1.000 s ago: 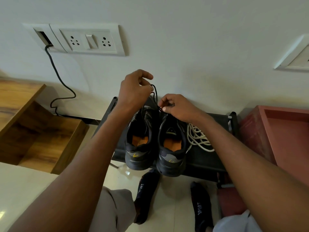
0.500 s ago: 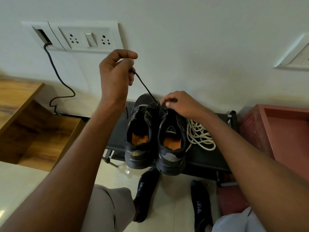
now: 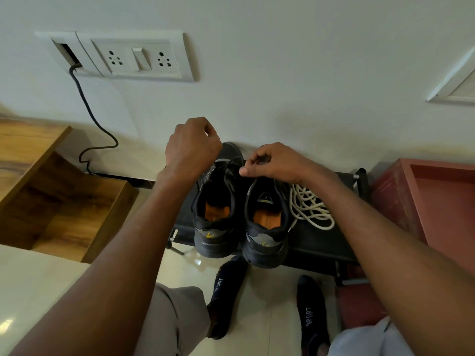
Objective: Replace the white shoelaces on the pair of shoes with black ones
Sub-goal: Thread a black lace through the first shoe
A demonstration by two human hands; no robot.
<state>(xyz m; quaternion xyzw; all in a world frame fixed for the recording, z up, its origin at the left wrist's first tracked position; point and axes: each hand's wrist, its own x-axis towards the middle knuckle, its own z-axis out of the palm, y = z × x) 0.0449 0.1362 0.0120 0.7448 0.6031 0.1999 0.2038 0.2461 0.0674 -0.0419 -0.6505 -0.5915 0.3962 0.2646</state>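
Two dark shoes with orange insoles stand side by side on a low black bench point(image 3: 316, 242), heels toward me: the left shoe point(image 3: 214, 217) and the right shoe point(image 3: 267, 227). My left hand point(image 3: 191, 147) hovers over the left shoe's toe with fingers curled, gripping a black lace point(image 3: 226, 163) that runs across that shoe's eyelets. My right hand point(image 3: 270, 164) sits at the front of the right shoe and pinches something dark, probably the lace's other end. A heap of white laces point(image 3: 309, 206) lies on the bench right of the shoes.
The wall with a socket plate point(image 3: 138, 57) and a hanging black cable point(image 3: 90, 116) is just behind the bench. A wooden shelf unit point(image 3: 51, 191) stands at left, a reddish box point(image 3: 431, 201) at right. My socked feet point(image 3: 226, 296) rest on the tiled floor below.
My left hand, raised high with the lace pulled taut half a second ago, has come back down to the left shoe's toe. My right hand stayed at the right shoe.
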